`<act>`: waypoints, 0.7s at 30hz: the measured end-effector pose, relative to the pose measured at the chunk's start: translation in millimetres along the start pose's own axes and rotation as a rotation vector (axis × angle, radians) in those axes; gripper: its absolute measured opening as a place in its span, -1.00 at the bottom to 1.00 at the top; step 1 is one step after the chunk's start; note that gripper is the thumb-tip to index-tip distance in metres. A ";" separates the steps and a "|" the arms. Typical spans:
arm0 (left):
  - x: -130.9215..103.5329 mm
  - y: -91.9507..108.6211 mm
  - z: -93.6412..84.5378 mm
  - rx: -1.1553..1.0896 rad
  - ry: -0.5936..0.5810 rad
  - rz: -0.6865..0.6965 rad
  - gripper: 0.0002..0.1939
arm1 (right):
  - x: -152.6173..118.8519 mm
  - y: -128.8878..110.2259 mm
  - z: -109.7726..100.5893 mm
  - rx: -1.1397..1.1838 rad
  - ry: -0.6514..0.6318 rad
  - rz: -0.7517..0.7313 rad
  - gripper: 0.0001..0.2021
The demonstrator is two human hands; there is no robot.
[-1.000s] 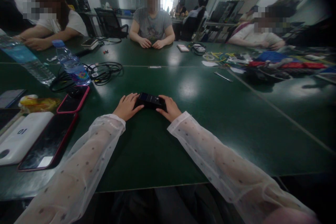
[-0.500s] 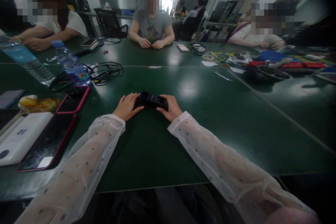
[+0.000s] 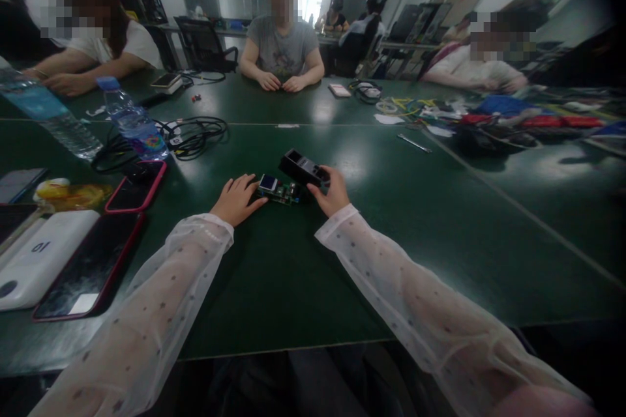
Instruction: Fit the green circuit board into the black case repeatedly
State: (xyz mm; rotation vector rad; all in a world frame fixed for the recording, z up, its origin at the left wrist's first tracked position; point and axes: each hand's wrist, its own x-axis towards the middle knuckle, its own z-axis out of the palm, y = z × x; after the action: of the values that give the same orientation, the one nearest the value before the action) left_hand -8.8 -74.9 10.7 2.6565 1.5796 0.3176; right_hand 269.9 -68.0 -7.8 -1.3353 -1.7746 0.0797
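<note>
A green circuit board (image 3: 281, 193) with a small screen sits low over the table in front of me. My left hand (image 3: 237, 201) grips its left end, thumb at the near edge and fingers at the far side. Its underside is hidden, so I cannot tell whether a lower shell is beneath it. Between the thumb and fingers of my right hand (image 3: 333, 192) is a black plastic cover (image 3: 304, 169) with a window-like opening. The cover is held by its right end, tilted, above and behind the board's right part, apart from it.
On the left lie phones (image 3: 90, 267), a white power bank (image 3: 46, 257), water bottles (image 3: 132, 120) and black cables (image 3: 200, 133). A metal tool (image 3: 414, 143) and a heap of cables and bags (image 3: 508, 120) are to the right. Several people sit around the green table (image 3: 391, 234).
My right hand has lifted the black cover off and moved it up and slightly right, exposing the circuit board. The left hand has stayed in place.
</note>
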 end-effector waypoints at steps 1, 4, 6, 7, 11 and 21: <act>0.0 -0.1 -0.1 0.002 0.001 0.002 -0.39 | -0.3 0.1 0.8 -0.022 -0.026 0.003 -0.49; 0.3 -0.7 0.2 0.003 -0.002 0.004 -0.38 | -1.0 -2.7 1.4 -0.104 -0.110 0.002 -0.49; 0.6 -1.0 0.6 -0.001 -0.005 0.003 -0.38 | -1.1 -5.3 0.7 -0.143 -0.148 -0.002 -0.48; 0.7 -1.1 0.8 -0.004 -0.006 0.001 -0.38 | -1.1 -6.4 0.2 -0.156 -0.160 -0.005 -0.48; 0.7 -1.2 0.5 -0.006 -0.010 -0.002 -0.38 | -1.0 -9.1 -1.8 -0.191 -0.188 -0.009 -0.46; 0.8 -1.4 1.5 0.002 0.001 0.003 -0.37 | -0.9 -11.3 -2.8 -0.194 -0.211 0.018 -0.43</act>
State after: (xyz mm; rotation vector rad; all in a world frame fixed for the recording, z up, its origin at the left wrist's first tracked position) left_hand -9.4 -73.4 9.2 2.6610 1.5772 0.3175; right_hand 263.4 -74.7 -0.8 -1.5277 -1.9882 0.0607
